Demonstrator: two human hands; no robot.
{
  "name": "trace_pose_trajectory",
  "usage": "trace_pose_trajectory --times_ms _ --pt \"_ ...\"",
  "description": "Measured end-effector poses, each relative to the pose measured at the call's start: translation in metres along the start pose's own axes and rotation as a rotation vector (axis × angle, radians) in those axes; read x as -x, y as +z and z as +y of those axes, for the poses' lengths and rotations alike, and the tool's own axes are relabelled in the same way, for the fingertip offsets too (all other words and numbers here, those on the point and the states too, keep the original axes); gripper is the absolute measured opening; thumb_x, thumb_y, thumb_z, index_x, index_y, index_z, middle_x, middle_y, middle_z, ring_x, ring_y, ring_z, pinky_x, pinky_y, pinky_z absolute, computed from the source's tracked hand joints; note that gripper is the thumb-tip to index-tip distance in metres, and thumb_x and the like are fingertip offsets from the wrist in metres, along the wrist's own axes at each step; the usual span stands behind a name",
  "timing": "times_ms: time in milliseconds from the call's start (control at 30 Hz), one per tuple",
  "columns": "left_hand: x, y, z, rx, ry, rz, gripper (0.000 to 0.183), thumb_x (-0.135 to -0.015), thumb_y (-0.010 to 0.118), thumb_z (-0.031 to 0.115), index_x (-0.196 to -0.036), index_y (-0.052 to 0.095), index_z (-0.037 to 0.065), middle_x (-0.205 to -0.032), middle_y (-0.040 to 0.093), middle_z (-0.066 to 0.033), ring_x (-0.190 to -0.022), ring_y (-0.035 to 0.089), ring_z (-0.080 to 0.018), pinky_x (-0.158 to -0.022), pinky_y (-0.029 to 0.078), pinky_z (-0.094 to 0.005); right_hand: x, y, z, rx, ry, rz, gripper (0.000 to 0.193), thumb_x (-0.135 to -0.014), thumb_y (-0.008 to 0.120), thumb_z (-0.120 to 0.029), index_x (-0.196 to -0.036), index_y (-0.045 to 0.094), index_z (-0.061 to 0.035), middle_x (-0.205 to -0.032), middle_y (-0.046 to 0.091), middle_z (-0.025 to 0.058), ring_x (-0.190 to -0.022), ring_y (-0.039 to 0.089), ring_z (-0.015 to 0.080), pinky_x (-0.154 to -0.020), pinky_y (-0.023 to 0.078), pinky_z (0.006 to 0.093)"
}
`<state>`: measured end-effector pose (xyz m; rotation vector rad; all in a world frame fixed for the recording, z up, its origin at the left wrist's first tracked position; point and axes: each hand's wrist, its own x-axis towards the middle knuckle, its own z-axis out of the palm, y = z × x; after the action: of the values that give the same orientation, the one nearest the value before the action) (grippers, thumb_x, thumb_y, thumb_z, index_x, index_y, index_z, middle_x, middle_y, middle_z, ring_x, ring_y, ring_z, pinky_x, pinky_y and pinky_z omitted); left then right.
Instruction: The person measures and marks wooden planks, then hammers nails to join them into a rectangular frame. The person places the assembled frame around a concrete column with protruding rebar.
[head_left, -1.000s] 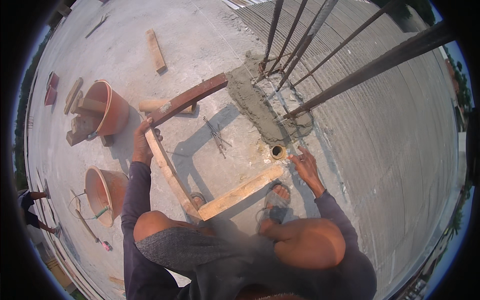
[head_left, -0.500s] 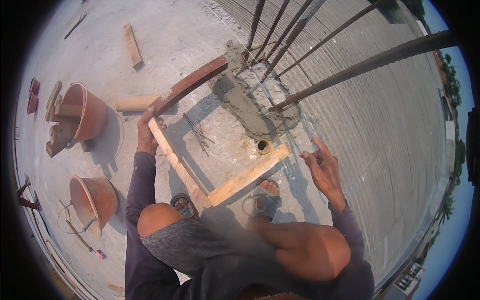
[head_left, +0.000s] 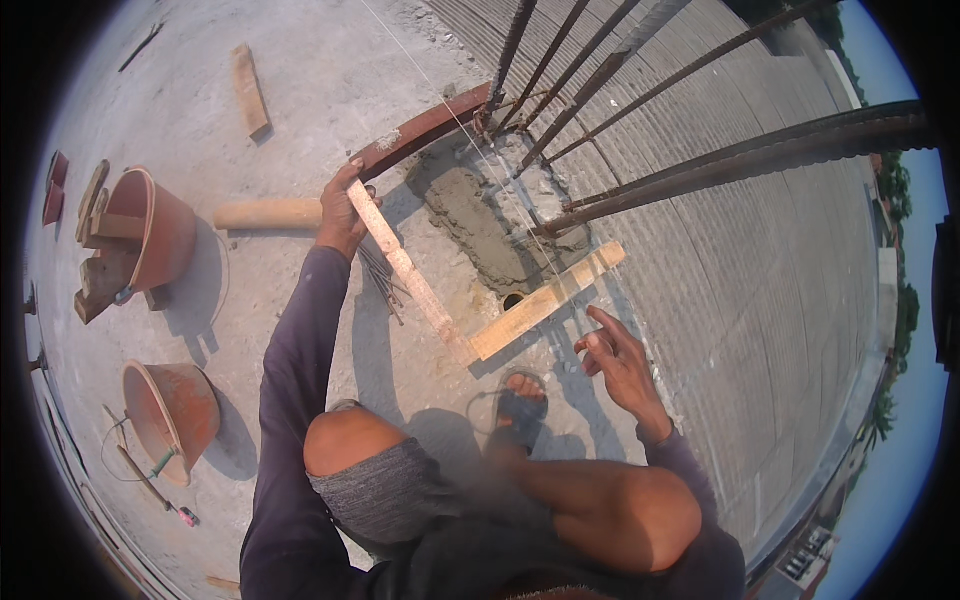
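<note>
A three-sided wooden frame [head_left: 547, 303], with two pale bars and one longer red-brown board [head_left: 420, 130], is held above the concrete. My left hand [head_left: 343, 212] grips it at the corner where the red-brown board meets a pale bar. The board's far end reaches the steel rebars [head_left: 640, 185]. Wet grey mortar [head_left: 465, 205] lies inside the frame's outline, around the rebar base. Just below the free end of the near pale bar, my right hand [head_left: 622, 372] is apart from the wood, its index finger stretched out and no held thing visible.
At left stand an orange bucket [head_left: 172, 225] with wood offcuts and a second orange bucket [head_left: 170, 415]. Behind my left hand lie a round wooden piece [head_left: 265, 213] and thin rods [head_left: 385, 280]. A taut string [head_left: 420, 70] crosses above the mortar. Corrugated roofing [head_left: 760, 330] spreads at right.
The frame has moved right and away from me with my left hand, its red-brown board now reaching the rebars. A pale bar now partly covers the small round pipe opening.
</note>
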<state>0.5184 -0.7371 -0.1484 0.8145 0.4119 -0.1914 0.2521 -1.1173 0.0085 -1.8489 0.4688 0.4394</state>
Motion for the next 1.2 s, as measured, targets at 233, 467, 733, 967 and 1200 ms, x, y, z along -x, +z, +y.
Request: trace_pose_trajectory --times_ms 233,467,733,967,1200 --pt "-0.043 0.032 -0.029 0.054 -0.016 -0.007 0.034 -0.089 0.074 0.024 -0.118 0.063 0.008 -0.097 0.058 -0.0055 -0.066 0.058 -0.0173 -0.056 0.051 -0.0343 -0.071 -0.022 0.053 -0.424 0.186 0.251 0.072 -0.105 0.054 -0.051 -0.155 0.037 -0.001 -0.117 0.06 0.0185 -0.079 0.068 0.0208 -0.059 0.061 0.0347" --pt "-0.071 0.049 -0.046 0.059 -0.026 -0.016 0.032 -0.087 0.075 0.022 -0.115 0.072 0.006 -0.082 0.063 -0.0048 -0.059 0.059 -0.0179 -0.049 0.053 -0.0371 -0.137 -0.022 0.066 -0.7 0.085 0.308 0.073 -0.102 0.058 -0.056 -0.156 0.037 -0.0106 -0.123 0.063 0.0126 -0.109 0.066 0.0258 -0.093 0.056 0.0524" --pt "-0.078 0.066 -0.057 -0.03 0.059 -0.084 0.058 -0.085 0.079 0.021 -0.135 0.058 -0.002 -0.102 0.065 -0.0063 -0.077 0.062 -0.0159 -0.066 0.054 -0.0334 -0.197 -0.026 0.072 -0.884 -0.053 0.587 0.086 -0.1 0.07 -0.033 -0.163 0.018 -0.0045 -0.155 0.039 0.017 -0.141 0.045 0.0315 -0.111 0.044 0.0508" --pt "-0.077 0.082 -0.042 -0.563 0.161 -0.088 0.053 -0.094 0.072 0.025 -0.134 0.063 -0.008 -0.123 0.069 -0.0121 -0.108 0.064 -0.0174 -0.097 0.048 -0.0291 -0.235 -0.067 0.069 -1.006 -0.024 0.64 0.047 -0.102 0.068 -0.018 -0.143 0.048 -0.0064 -0.117 0.067 0.0093 -0.101 0.07 0.0235 -0.081 0.059 0.0399" --pt "-0.099 0.082 -0.033 -0.815 0.227 -0.197 0.051 -0.102 0.059 0.027 -0.14 0.059 -0.007 -0.129 0.068 -0.0121 -0.117 0.061 -0.0193 -0.103 0.044 -0.0303 -0.259 -0.05 0.086 -0.62 -0.174 0.709 0.054 -0.099 0.071 -0.015 -0.146 0.046 -0.0037 -0.13 0.06 0.01 -0.116 0.063 0.0223 -0.097 0.054 0.0379"
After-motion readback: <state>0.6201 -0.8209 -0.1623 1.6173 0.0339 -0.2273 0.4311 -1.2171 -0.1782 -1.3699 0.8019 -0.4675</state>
